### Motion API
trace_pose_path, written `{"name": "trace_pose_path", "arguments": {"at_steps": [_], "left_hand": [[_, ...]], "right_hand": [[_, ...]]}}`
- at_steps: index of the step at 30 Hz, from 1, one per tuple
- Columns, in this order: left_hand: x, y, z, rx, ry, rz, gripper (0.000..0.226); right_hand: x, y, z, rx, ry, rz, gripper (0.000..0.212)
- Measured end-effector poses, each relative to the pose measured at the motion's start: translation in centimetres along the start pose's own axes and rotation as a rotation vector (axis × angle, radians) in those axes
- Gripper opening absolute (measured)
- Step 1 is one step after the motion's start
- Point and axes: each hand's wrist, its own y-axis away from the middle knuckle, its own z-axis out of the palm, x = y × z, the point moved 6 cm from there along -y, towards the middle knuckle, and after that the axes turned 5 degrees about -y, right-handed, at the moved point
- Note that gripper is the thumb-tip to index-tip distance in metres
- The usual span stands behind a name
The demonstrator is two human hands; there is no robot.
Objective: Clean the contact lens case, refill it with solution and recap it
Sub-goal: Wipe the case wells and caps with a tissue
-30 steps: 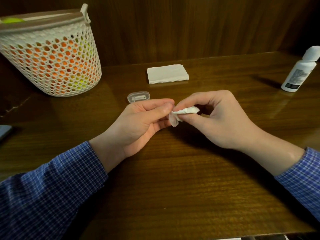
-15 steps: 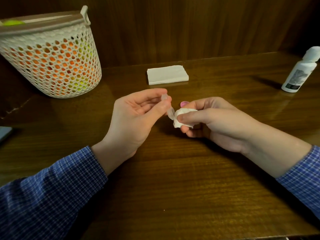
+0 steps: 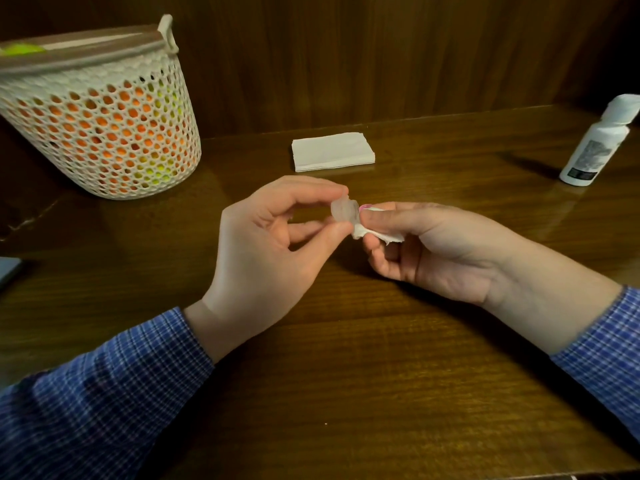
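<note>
Now left fingers [image 3: 341,194] pinch the lens case [image 3: 343,210]; right fingers [image 3: 375,221] clamp tissue [image 3: 372,233].

White mesh basket [image 3: 104,133] far left (orange and green showing through), dark object [image 3: 8,271] at left edge

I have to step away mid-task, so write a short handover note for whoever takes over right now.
Left hand: grip pinches the small clear case piece above the table.
Right hand: grip holds a crumpled tissue against that piece.
Solution bottle stands capped, far right; folded tissues lie at the back.
Done: none finished; wiping under way.
Left: finish wiping, refill with solution, recap.
</note>
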Motion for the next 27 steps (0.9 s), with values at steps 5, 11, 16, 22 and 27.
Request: {"name": "trace_pose_path", "arguments": {"at_steps": [5, 11, 16, 22, 27], "left_hand": [[-0.2, 0.1, 0.1, -0.014, 0.020, -0.010, 0.034], [-0.5, 0.1, 0.6, -0.062, 0.085, -0.044, 0.033], [-1.4, 0.3, 0.8, -0.108, 0.133, -0.142, 0.029], [-2.7, 0.5, 1.4, -0.148, 0.307, -0.376, 0.023], [-4.1, 0.7, 1.9, -0.197, 0.437, -0.576, 0.042]], "right_hand": [[-0.2, 0.0, 0.3, -0.014, -0.020, -0.039, 0.008], [-0.8, 0.2, -0.2, 0.081, -0.010, -0.125, 0.021], [-1.8, 0.9, -0.8, 0.202, 0.161, -0.251, 0.019], [-1.9, 1.0, -0.6, 0.235, 0.212, -0.265, 0.016], [-1.7, 1.1, -0.1, 0.194, 0.269, -0.284, 0.012]]}}
